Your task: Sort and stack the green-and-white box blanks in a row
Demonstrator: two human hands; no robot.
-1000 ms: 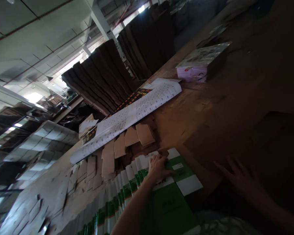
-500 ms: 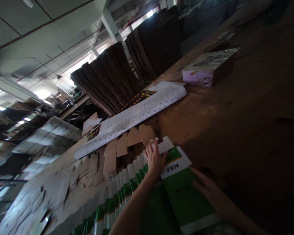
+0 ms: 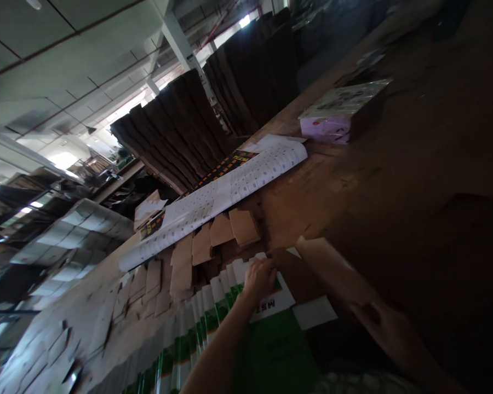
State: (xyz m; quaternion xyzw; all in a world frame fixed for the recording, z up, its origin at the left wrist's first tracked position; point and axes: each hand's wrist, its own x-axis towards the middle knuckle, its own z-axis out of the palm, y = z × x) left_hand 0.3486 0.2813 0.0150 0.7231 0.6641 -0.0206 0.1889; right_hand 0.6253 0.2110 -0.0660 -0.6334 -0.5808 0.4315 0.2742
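Observation:
A green and white carton (image 3: 277, 342) with black "MSZ" lettering lies at the near end of a row of packed cartons (image 3: 197, 314). My left hand (image 3: 261, 278) curls its fingers over the white top end of this carton. At the right, my right hand (image 3: 380, 323) is closed on a long brown cardboard piece (image 3: 331, 265), which is blurred by motion and tilted up to the left. A white flap (image 3: 315, 313) shows between the hands; I cannot tell which carton it belongs to.
Brown cardboard pieces (image 3: 213, 238) lie beyond the row on the wooden table (image 3: 332, 191). Behind them is a long curled printed sheet (image 3: 230, 189). A wrapped pack (image 3: 328, 128) sits farther right. Tall cardboard stacks (image 3: 172, 128) and white boxes (image 3: 72, 235) stand past the table.
My right hand has moved right, off the green carton's face, and now grips a brown cardboard piece. My left hand's fingers have curled down. The green carton has shifted left.

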